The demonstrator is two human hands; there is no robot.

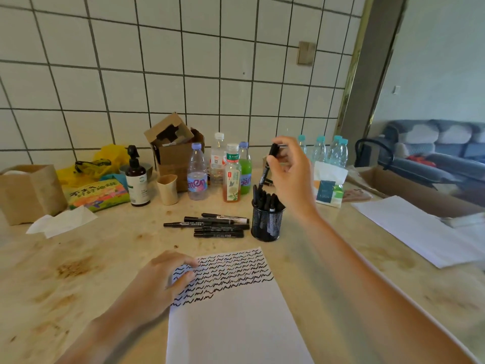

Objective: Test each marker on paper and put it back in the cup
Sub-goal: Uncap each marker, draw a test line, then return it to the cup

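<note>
Bench (78,271): pale stone top, brown-stained, set against a white tiled wall (183,61); a sofa (433,145) is seen beyond, at right. Paper (236,311): white sheet, upper part covered with rows of black squiggles, pressed flat by the left hand (160,281), fingers relaxed. Cup (267,223): black mesh, filled with black markers. Marker (267,166): black, capped, pinched upright in the right hand (291,174) grip, directly above the cup. Loose markers (215,224): laid just left of the cup.

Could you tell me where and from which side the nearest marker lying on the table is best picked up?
Pinch the nearest marker at mid-barrel from above. It lies flat, crosswise, beside the other loose markers, so only its top and near side are free. The mesh cup crowds its right end.
</note>
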